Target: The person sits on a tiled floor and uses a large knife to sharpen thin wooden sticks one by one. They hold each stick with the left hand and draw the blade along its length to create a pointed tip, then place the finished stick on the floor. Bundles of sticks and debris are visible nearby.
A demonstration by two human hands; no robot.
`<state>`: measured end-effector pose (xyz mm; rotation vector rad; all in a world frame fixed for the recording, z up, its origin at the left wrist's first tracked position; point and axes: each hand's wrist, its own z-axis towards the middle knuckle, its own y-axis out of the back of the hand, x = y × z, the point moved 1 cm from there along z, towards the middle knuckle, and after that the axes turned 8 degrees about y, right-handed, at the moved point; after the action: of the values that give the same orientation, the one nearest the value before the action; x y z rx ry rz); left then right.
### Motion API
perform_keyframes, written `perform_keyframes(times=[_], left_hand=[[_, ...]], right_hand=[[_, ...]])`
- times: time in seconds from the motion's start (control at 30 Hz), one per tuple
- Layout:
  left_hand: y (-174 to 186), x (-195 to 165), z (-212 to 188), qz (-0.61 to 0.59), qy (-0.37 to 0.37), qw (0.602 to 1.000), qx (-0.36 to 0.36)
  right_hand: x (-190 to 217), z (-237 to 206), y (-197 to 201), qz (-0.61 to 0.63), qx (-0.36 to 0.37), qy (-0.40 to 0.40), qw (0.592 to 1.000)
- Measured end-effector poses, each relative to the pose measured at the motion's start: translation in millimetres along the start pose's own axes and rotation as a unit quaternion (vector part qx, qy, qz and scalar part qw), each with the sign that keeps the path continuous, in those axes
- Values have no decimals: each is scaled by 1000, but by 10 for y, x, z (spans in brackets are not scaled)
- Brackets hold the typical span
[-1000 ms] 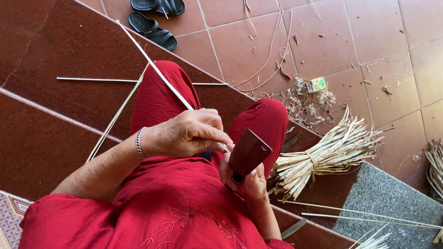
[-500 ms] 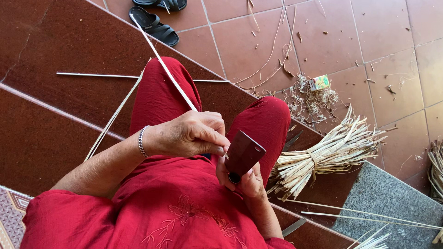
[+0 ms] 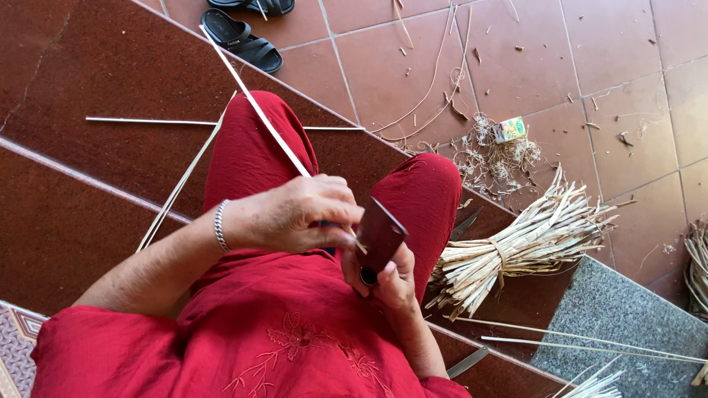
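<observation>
I sit on a dark red step in red clothes, knees pointing away. My left hand point(image 3: 295, 214), a silver bracelet on its wrist, pinches a long pale bamboo strip point(image 3: 254, 103) that runs up and left toward the sandals. My right hand point(image 3: 391, 284) grips a broad dark knife point(image 3: 380, 234), blade upright. The blade's edge meets the strip's near end just beside my left fingertips, above my right thigh.
Black sandals point(image 3: 243, 40) lie at the top. A tied bundle of bamboo sticks point(image 3: 531, 247) rests to the right of my knee, with shavings point(image 3: 490, 158) and a small green box point(image 3: 509, 129) beyond. Loose strips point(image 3: 177, 191) lie on the left; a grey slab point(image 3: 627, 324) sits lower right.
The strip's far end has swung slightly over the tiles, and the knife has edged a little left toward my left hand. Both grips stay the same.
</observation>
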<state>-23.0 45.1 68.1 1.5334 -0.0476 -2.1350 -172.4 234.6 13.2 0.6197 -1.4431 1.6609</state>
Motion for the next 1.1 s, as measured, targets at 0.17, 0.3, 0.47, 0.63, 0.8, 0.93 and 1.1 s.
perform_keyframes(times=[0.17, 0.3, 0.47, 0.63, 0.8, 0.93, 1.1], left_hand=[[142, -24, -20, 41, 52, 998, -12], [35, -43, -55, -23, 104, 994, -12], [-29, -48, -55, 11, 95, 995, -15], [-50, -71, -28, 22, 92, 995, -12], [-117, -61, -3, -28, 99, 995, 0], [-161, -15, -5, -49, 78, 996, -5], [-198, 15, 5, -45, 113, 992, 21]], right_hand=[[109, 17, -32, -36, -23, -38, 998], [107, 19, -7, -11, 9, -68, 998], [46, -75, 89, -30, 3, -57, 998], [-29, -133, 120, 4, -19, -58, 998], [1, -91, 101, -69, 4, -99, 993], [-3, -53, 50, -75, -11, -91, 993], [-4, -33, 15, -131, 17, -82, 988]])
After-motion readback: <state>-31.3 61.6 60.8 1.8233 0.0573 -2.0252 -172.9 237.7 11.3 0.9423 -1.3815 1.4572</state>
